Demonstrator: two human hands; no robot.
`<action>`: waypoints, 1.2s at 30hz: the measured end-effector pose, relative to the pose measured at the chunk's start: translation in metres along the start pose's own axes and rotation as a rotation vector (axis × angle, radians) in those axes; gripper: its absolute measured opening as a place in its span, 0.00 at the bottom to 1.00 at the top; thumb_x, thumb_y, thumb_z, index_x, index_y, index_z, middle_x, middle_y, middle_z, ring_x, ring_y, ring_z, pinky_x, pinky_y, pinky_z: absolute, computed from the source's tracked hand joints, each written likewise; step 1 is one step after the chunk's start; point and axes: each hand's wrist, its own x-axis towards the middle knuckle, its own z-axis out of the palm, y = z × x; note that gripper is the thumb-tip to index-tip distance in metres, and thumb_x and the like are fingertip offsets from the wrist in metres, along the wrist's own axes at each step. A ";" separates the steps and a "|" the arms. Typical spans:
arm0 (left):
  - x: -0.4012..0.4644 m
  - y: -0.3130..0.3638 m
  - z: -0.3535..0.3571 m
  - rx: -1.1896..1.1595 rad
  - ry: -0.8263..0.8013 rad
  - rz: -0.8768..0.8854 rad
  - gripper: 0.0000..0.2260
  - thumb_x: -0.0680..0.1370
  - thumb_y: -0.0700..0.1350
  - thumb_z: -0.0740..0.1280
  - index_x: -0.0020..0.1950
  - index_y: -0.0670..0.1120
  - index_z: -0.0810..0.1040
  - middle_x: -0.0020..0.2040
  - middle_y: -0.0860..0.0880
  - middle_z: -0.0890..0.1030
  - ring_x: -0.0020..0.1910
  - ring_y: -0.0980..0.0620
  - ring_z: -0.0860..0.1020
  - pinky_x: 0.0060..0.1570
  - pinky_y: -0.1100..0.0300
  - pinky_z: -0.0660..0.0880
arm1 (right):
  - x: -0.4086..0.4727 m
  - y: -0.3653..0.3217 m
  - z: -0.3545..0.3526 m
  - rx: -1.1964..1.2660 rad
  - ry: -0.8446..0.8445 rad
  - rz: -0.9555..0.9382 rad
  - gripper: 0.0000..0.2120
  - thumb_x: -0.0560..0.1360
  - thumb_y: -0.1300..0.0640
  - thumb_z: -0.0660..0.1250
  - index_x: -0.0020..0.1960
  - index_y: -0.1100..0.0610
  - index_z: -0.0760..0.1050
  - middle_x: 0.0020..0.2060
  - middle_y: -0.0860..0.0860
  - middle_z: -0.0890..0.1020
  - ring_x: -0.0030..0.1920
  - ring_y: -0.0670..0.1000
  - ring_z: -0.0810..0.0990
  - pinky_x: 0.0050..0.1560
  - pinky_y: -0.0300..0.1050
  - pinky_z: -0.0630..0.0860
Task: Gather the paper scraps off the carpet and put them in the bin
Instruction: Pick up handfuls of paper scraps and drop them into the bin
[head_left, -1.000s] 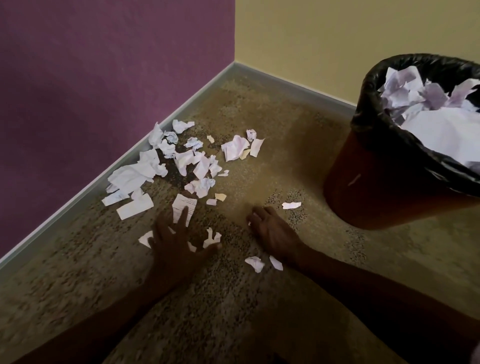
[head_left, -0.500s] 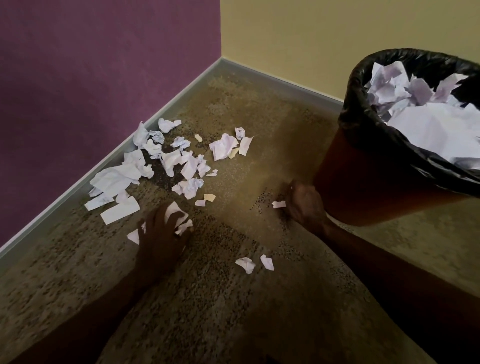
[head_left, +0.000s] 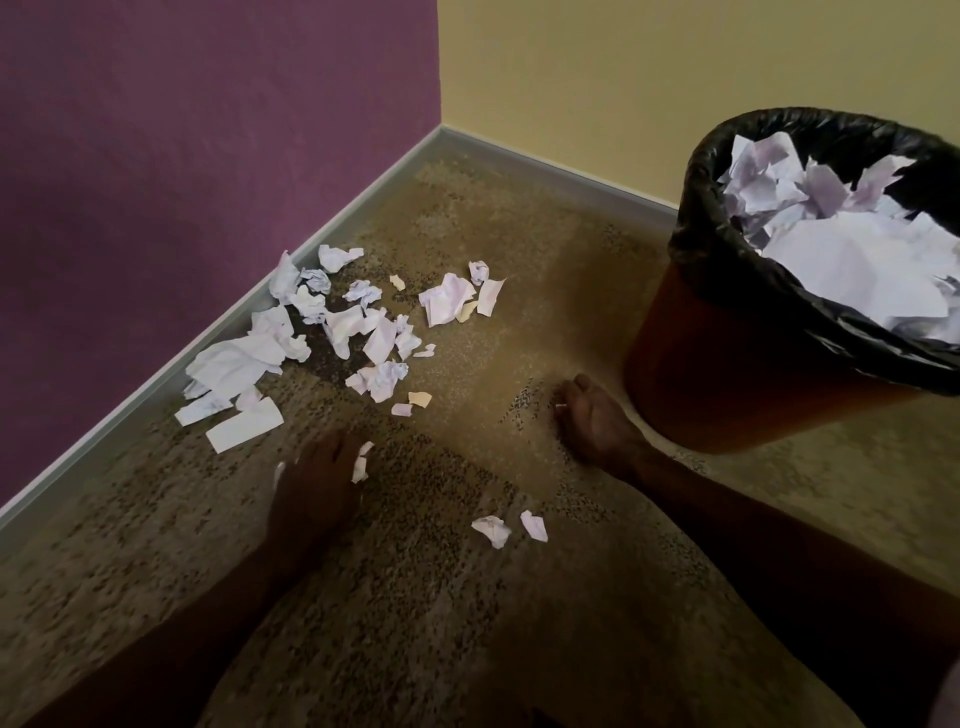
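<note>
Already a few paper scraps (head_left: 359, 462) are clutched in the left hand (head_left: 317, 488), and one sliver is pinched by the right hand (head_left: 592, 421). Just beyond and right of that right hand, far nearer it than the left, the bin (head_left: 737, 374) is found.

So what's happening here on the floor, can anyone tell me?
A person is clearing torn paper off a carpet in the corner of a room. The left hand grips a few scraps, white bits showing at its edges. The right hand pinches a small scrap beside the bin, which is lined with a black bag and already holds much paper. A large scatter of scraps lies along the purple wall, and two loose pieces lie between the arms.
</note>
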 end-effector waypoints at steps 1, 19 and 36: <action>0.000 -0.001 -0.003 -0.014 -0.019 0.021 0.16 0.72 0.41 0.74 0.58 0.42 0.78 0.52 0.39 0.81 0.49 0.37 0.81 0.43 0.33 0.76 | 0.001 -0.001 -0.001 0.017 -0.017 -0.019 0.10 0.82 0.54 0.52 0.48 0.55 0.70 0.43 0.52 0.76 0.44 0.53 0.76 0.39 0.41 0.68; -0.019 0.074 0.003 -0.380 -0.205 0.565 0.18 0.84 0.53 0.48 0.73 0.54 0.64 0.40 0.52 0.84 0.30 0.53 0.80 0.27 0.56 0.79 | -0.075 -0.044 0.002 0.245 -0.312 -0.349 0.17 0.82 0.49 0.50 0.59 0.57 0.72 0.58 0.54 0.75 0.54 0.51 0.76 0.57 0.43 0.74; -0.009 0.068 -0.010 -0.463 -0.199 0.168 0.15 0.85 0.46 0.54 0.68 0.47 0.72 0.57 0.60 0.77 0.53 0.60 0.76 0.59 0.66 0.69 | 0.046 -0.109 -0.011 0.565 -0.095 0.054 0.10 0.77 0.62 0.59 0.38 0.59 0.73 0.35 0.52 0.78 0.37 0.51 0.76 0.41 0.45 0.72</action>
